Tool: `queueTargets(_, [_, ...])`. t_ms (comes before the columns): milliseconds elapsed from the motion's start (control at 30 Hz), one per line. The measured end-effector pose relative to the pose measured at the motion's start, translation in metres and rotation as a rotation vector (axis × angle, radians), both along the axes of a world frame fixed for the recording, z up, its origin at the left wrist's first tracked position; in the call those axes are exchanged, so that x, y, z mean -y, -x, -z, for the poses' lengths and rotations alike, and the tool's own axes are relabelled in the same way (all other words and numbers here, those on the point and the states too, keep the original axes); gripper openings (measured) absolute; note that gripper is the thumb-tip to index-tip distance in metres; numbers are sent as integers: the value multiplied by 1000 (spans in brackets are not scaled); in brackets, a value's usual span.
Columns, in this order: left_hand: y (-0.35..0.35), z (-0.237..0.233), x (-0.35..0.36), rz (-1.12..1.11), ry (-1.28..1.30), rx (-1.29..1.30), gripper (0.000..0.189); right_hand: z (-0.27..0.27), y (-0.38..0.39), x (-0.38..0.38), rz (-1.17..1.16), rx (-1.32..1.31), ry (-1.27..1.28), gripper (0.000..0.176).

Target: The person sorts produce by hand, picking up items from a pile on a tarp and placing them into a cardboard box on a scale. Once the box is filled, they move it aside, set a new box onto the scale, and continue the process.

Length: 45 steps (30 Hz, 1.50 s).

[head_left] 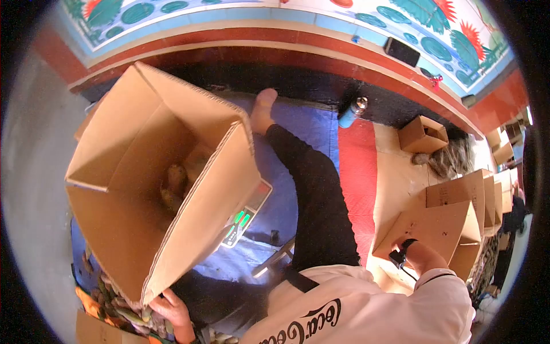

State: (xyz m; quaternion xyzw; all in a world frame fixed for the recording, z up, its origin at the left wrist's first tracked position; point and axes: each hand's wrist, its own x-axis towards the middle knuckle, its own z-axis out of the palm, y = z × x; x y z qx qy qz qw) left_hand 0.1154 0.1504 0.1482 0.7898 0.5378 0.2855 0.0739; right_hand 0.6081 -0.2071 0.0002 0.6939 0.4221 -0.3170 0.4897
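Left hand at edge of large carton, lower left of frame; right hand at open box, right of frame; cannot tell either grip.

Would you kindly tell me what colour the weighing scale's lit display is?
The lit display is green, shown in the head view.

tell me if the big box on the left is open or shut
Open: the big box's flaps stand apart, and brownish lumpy things show inside it.
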Motion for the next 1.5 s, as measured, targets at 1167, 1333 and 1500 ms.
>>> queueTargets(1167, [-27,-11,-11,71,-150,141,42,-174,-17,-108,38,-100,-1421,17])
queueTargets(1333, [-22,-3,-12,75,-97,100,41,-127,-19,-107,145,-188,-1336,20])
queueTargets(1500, [-25,-5,-11,103,-86,119,43,-108,-22,-128,120,-214,-1282,20])
